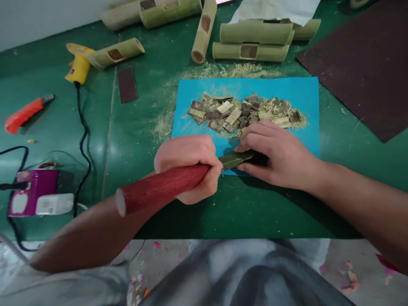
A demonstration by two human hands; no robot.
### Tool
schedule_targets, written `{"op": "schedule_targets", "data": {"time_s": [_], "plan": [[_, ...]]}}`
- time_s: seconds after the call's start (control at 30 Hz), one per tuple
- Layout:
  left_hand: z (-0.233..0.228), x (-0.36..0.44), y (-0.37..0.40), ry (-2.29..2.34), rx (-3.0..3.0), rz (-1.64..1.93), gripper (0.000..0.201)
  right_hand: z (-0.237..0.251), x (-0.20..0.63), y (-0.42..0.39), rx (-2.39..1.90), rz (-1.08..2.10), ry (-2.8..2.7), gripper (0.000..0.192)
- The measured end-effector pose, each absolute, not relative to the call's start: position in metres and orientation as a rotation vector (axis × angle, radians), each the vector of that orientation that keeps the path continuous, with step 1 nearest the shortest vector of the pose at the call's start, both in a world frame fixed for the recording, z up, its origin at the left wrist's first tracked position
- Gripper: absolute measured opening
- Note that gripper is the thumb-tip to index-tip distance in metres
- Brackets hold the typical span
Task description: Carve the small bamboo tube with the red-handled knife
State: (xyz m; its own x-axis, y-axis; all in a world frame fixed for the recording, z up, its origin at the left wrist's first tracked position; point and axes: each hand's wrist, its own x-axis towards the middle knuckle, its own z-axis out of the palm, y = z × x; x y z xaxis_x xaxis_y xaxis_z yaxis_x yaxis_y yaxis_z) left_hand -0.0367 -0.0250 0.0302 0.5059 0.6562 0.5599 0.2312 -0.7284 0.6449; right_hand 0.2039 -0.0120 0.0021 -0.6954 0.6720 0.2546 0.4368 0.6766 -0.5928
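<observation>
Seated worker at a green table (134,140), seen from above. The left hand (188,168) is a closed fist wrapped fully round a red wooden handle (159,189); the handle's free end points back toward the worker's body, and the grip sits at the far end of the wood, close to where the tool begins, which would give firm control. A dark, narrow blade (237,159) runs from that fist to the right. The right hand (274,157) lies over the blade's far part, fingers curled loosely down and thumb beneath, pinching or pressing it; whether a small workpiece sits under those fingers cannot be told, since they cover it. Both hands rest low at the near edge of a blue mat (302,97), apparently placed to shield the tabletop.

On the mat, just beyond the right fingers, lies a heap of chips (242,112), flat green and brown slivers, with sawdust (162,123) spread off the mat's left edge. Farther back are bamboo tubes (255,42), several with rectangular windows cut in their walls. To the left, well apart from the hands: a yellow glue gun (78,63) with its black cord, an orange knife (24,114), a small sandpaper strip (126,85) and a purple box (33,191). A large brown sheet (363,63) lies at right.
</observation>
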Motion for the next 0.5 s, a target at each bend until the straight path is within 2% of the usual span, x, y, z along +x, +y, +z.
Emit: {"op": "schedule_targets", "data": {"time_s": [0.27, 0.5], "plan": [[0.020, -0.043, -0.022, 0.760, 2.194, 1.209, 0.017, 0.003, 0.204, -0.012, -0.881, 0.728, -2.421, 0.008], [0.031, -0.037, -0.014, 0.848, 1.882, 1.202, 0.040, 0.000, 0.203, -0.012, -0.876, 0.735, -2.400, 0.011]]}}
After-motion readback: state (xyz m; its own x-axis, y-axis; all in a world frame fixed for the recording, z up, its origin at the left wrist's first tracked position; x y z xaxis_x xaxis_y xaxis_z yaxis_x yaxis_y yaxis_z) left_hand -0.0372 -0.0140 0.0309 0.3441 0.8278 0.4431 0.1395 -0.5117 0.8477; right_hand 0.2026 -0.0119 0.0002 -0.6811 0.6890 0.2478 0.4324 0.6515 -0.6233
